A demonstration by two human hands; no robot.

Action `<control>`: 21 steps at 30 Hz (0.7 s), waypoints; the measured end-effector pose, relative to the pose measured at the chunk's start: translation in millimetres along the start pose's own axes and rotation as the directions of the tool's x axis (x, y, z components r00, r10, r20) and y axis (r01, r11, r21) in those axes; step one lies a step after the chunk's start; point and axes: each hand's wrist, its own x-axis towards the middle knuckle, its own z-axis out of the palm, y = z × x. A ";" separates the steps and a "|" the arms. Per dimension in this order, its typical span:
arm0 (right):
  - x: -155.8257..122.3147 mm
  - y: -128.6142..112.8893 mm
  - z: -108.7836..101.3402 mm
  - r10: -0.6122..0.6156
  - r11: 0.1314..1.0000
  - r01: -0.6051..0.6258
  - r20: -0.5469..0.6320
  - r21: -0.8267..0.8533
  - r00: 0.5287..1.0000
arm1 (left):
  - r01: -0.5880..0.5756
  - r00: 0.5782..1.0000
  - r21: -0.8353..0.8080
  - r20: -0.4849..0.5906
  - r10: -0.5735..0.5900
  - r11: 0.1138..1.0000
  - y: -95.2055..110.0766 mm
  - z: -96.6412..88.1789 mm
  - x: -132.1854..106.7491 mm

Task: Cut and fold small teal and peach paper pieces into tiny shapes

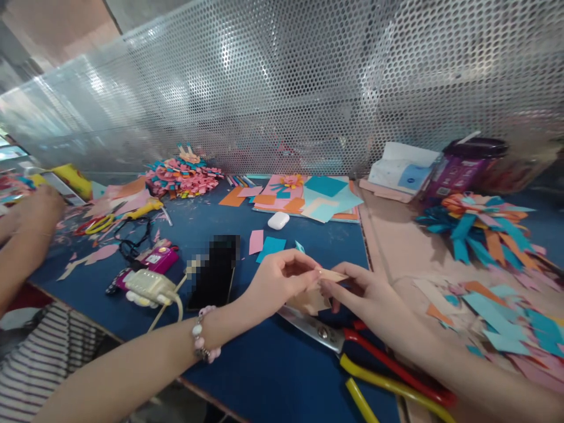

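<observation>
Toward seven o'clock, a bracelet (198,333) of round pink, white and darker beads (200,342) circles the left wrist (217,330); the person's forearms (132,359) are bare.

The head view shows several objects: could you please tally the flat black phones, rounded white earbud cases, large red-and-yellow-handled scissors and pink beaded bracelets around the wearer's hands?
Flat black phone: 1
Rounded white earbud case: 1
Large scissors: 1
Pink beaded bracelet: 1
Total: 4
</observation>
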 end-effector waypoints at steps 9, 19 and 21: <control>-3.3 -2.3 0.9 -0.052 0.999 0.052 -0.046 -0.009 0.998 | 0.015 1.000 -0.031 0.009 -0.015 0.999 0.5 -0.6 -0.9; -2.5 -1.0 0.6 -0.064 0.998 0.064 -0.074 -0.012 0.995 | 0.080 0.996 -0.028 -0.023 -0.081 0.996 0.7 -0.3 -0.9; -2.3 -0.4 0.1 -0.079 0.997 0.079 -0.062 -0.002 0.995 | 0.093 0.995 -0.042 -0.029 -0.094 0.995 1.3 -0.2 -0.8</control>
